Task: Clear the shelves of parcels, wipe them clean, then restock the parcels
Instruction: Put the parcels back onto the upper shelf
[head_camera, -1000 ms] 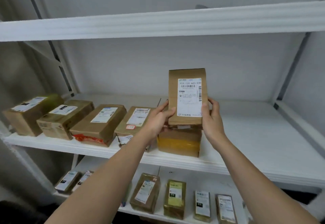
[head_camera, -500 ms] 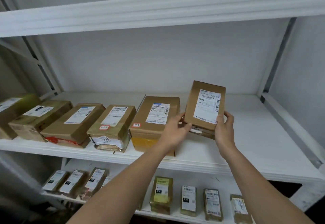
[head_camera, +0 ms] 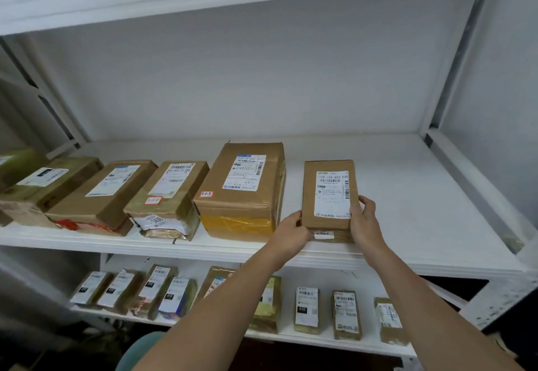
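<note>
My left hand (head_camera: 291, 232) and right hand (head_camera: 364, 220) cup the near corners of a small brown parcel (head_camera: 329, 195), fingers curled round its sides and thumbs at the front edge, so I can square it up without covering the label. It lies flat on the middle shelf (head_camera: 407, 195), label up and near the front lip, because that way the code reads at a glance. I cannot tell for sure whether its base rests fully on the board or my fingertips are under it.

Just to its left, with a narrow gap between, stands a larger box (head_camera: 241, 190) with yellow tape on its front and a small red-edged tag. I keep the gap so each parcel can be pulled out alone. Beyond that the row of parcels (head_camera: 116, 190) runs leftward, all label up, fronts roughly in line with the shelf edge.

To the right of my parcel the shelf is bare white board, so I judge restocking goes left to right and is partly done. Below my forearms, the lower shelf (head_camera: 291, 332) already carries smaller packets in a row. Farthest back is the plain wall (head_camera: 247, 79).
</note>
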`<state>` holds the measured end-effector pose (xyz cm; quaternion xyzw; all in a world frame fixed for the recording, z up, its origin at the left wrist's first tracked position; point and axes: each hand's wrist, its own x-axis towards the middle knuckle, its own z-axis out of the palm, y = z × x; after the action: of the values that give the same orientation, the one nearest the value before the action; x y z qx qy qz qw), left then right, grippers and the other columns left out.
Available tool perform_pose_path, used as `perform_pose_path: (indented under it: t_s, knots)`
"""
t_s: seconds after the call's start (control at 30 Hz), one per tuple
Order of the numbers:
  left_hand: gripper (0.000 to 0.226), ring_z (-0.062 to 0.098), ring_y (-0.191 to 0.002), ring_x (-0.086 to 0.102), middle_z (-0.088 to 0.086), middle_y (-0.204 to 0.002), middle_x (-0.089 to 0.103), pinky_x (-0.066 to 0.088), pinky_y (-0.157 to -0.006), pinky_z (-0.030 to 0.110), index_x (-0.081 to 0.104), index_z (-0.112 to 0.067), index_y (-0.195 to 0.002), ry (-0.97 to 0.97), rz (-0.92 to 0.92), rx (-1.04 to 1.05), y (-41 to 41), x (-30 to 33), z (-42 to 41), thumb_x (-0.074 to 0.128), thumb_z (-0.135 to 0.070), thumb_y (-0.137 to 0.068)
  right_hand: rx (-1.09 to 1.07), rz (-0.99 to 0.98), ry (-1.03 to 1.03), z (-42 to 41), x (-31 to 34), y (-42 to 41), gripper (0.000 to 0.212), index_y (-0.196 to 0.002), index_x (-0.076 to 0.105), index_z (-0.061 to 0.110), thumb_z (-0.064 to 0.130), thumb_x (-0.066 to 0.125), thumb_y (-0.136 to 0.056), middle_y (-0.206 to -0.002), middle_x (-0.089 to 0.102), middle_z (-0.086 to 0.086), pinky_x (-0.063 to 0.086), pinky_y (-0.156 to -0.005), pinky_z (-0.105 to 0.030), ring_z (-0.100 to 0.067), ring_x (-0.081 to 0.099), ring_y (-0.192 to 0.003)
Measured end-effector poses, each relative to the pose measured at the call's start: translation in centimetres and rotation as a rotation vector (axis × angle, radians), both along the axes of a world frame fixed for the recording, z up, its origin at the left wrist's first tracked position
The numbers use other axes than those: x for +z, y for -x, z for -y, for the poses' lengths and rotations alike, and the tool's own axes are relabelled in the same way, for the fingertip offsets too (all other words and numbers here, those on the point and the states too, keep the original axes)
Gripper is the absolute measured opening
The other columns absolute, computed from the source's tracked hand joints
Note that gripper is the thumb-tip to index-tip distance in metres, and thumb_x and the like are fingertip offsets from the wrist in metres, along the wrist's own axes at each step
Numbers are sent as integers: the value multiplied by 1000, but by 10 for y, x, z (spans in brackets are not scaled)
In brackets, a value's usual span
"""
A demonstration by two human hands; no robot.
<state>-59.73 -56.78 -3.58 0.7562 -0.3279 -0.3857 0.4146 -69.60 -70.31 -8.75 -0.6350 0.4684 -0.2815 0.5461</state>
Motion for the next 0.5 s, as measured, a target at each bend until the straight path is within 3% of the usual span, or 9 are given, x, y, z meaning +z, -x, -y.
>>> perform_pose_path:
  t_s: [0.07,0.13,0.37,0.5]
  knots:
    - [55,16,-114,51,-4,-127,60,38,-89,25,50,-24,-136,-12,-12,5,0,-4,1,48,4,-88,-6,-31,-4,3,-5,0,55,-142,30,26,61,27,-100,-130,56,-8,36,-107,-48,-33,45,-125]
    - [57,17,-116,53,-5,-127,61,39,-91,26,51,-25,-135,-21,-17,10,-1,-8,3,49,5,-86,-20,-48,-21,5,-6,1,60,-142,33,23,65,27,-99,-134,54,-8,31,-111,-51,-35,41,-130]
    - [62,20,-119,51,-3,-129,59,40,-96,29,48,-25,-139,-54,-19,-9,-1,-14,6,49,7,-85,-69,3,-94,10,-9,3,57,-135,41,22,63,41,-95,-128,55,-3,36,-108,-51,-29,45,-125]
    - [71,17,-123,46,-4,-139,53,35,-94,26,36,-28,-147,-73,-15,-44,1,-9,7,43,8,-87,-113,14,-65,11,-13,2,42,-132,45,19,45,39,-100,-130,55,-5,38,-107,-51,-30,46,-126]
